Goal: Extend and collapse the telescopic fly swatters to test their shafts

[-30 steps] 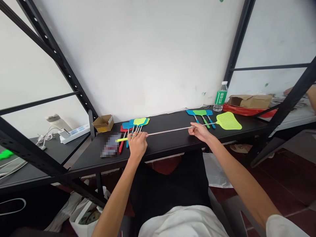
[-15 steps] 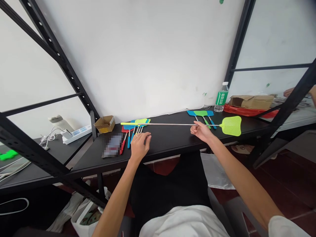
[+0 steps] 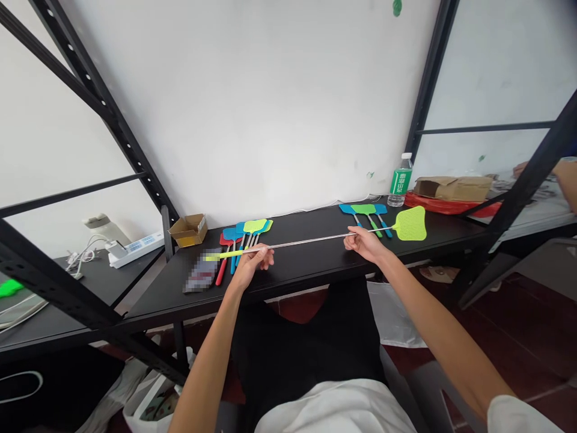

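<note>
In the head view, the left hand [image 3: 255, 261] had come back to the yellow-green swatter [image 3: 311, 240] since the frame half a second earlier, and the handle [image 3: 231, 255] had dropped from its level position, while the mesh head [image 3: 410, 224] had shifted slightly leftward. The swatter hung aslant over the worktop [image 3: 311, 261], its handle end in front of a blurred packet [image 3: 201, 278] and its head right of a blue swatter [image 3: 381, 209]. The right hand [image 3: 364, 243] pinched the shaft between thumb and fingers. The left thumb lay against the shaft near the handle, its other fingers loosely curled; whether they closed round it could not be told. It looked light, the thin shaft probably stiff yet smooth enough to roll or slip, the head springy plastic. The thicker handle seemed the surest hold, with a gentle pinch on the shaft for steadying.
</note>
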`<state>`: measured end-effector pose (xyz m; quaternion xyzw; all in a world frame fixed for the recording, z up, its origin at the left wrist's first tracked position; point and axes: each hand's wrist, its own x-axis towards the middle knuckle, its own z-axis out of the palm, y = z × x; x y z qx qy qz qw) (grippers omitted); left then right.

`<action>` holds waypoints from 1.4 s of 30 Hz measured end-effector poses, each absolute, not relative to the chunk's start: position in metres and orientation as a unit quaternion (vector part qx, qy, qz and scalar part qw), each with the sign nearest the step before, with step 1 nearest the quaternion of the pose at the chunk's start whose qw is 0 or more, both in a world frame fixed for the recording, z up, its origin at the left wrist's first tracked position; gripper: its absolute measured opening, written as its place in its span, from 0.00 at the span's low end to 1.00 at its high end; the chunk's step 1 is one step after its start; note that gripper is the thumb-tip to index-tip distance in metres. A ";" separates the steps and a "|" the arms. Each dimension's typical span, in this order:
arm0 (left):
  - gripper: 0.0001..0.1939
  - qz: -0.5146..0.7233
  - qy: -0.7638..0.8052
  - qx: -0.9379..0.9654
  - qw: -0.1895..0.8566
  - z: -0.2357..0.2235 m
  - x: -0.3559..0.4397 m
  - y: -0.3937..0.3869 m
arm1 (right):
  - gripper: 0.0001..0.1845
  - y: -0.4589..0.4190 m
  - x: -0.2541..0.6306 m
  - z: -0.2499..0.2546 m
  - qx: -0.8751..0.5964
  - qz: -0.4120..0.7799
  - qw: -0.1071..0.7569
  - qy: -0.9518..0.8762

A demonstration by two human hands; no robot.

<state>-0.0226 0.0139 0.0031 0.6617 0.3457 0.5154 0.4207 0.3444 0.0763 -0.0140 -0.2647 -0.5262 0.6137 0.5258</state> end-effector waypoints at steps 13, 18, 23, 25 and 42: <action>0.17 0.467 0.343 0.657 0.483 0.009 -0.021 0.010 | 0.30 0.074 0.345 -0.015 -0.283 0.571 0.484 -0.600; 0.21 0.494 0.369 0.633 0.467 0.009 -0.017 0.010 | 0.29 0.076 0.344 -0.016 -0.286 0.577 0.479 -0.596; 0.23 0.555 0.406 0.543 0.482 0.004 -0.012 0.016 | 0.27 0.075 0.344 -0.015 -0.293 0.570 0.481 -0.598; 0.24 0.590 0.414 0.497 0.483 0.002 -0.008 0.019 | 0.26 0.074 0.344 -0.014 -0.302 0.566 0.480 -0.598; 0.11 0.604 0.366 0.511 0.491 0.000 -0.005 0.020 | 0.23 0.076 0.343 -0.015 -0.290 0.622 0.523 -0.505</action>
